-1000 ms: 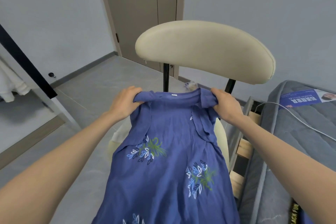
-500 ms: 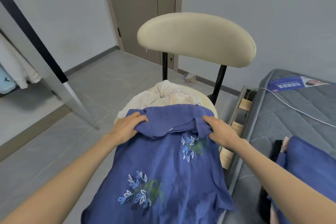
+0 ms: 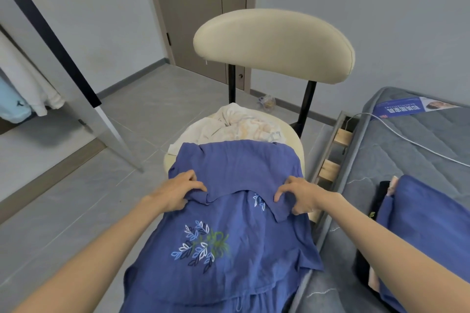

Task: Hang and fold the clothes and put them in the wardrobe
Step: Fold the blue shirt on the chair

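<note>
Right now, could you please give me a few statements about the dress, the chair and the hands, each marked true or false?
1. The left hand and the right hand both grip the folded-over top of the blue dress. True.
2. The blue dress is plain. False: it bears leaf embroidery.
3. The chair holds only the dress. False: a cream cloth lies on the seat behind it.
4. A white cable lies on the mattress. True.
</note>
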Available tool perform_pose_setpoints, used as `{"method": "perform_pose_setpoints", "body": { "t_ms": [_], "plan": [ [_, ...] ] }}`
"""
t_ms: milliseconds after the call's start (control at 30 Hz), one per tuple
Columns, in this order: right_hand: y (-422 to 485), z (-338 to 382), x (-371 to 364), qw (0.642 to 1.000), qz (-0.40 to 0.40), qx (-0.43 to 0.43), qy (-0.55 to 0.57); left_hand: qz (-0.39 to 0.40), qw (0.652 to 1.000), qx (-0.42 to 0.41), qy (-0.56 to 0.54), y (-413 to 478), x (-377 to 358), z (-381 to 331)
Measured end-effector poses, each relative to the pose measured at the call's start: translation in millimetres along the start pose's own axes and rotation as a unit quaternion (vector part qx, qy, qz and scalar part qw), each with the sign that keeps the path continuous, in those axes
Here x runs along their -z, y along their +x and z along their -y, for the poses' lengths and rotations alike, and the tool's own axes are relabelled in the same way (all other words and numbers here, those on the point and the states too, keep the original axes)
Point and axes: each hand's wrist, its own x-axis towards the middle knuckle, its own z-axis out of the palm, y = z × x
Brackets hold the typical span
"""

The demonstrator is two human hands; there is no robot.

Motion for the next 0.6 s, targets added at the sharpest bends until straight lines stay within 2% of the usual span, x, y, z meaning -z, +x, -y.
{"method": "perform_pose_setpoints", "body": {
  "t_ms": [67,100,200,267,333,433,533,600],
  "plan": [
    [1.5,6.4,5.2,0.999,0.023,0.003,0.046,0.036,0.993,0.013,-0.115,2.3,2.0,-0.2],
    [2.5,10.5,7.9,0.997,0.009,0.007,0.076,0.060,0.987,0.015,-0.151,3.3,4.6,-1.6],
    [9.3,26.1,16.1,0.981,-0.105,0.018,0.162,0.098,0.967,0.054,-0.228,5.9,11.4,-8.4],
    [17.5,39.2,21.6,0.968,-0.167,0.031,0.185,0.034,0.958,0.093,-0.269,10.4,13.1,-9.4],
    [28.6,53.4,27.1,0.963,-0.206,0.050,0.167,-0.085,0.946,0.143,-0.278,19.2,9.8,-2.5],
    [50.4,73.6,34.0,0.958,-0.238,0.075,0.142,-0.232,0.888,0.229,-0.323,33.6,9.8,10.7],
    [76.0,91.0,40.1,0.956,-0.247,0.093,0.125,-0.267,0.816,0.307,-0.410,49.2,14.9,23.7],
    [93.8,100.9,44.2,0.955,-0.252,0.106,0.117,-0.259,0.797,0.324,-0.438,62.8,15.7,33.9]
  ]
}}
